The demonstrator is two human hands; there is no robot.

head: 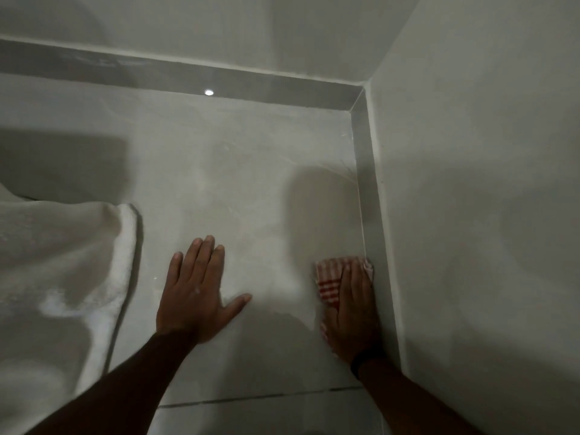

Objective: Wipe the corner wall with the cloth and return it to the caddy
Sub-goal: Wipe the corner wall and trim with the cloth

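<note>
A red-and-white checked cloth [329,282] lies flat against the grey tiled wall [244,171], right beside the corner trim strip [367,189]. My right hand [351,312] presses on the cloth with flat fingers, covering its lower part; a dark band sits on that wrist. Further left, my left hand [197,293] rests flat on the same wall with its fingers spread and nothing in it. The caddy is out of view.
A white towel [62,277] hangs at the left edge of the wall. A painted side wall [470,215] meets the tiles at the right. A grey border strip [188,73] runs along the top. A grout line [266,397] crosses below the hands.
</note>
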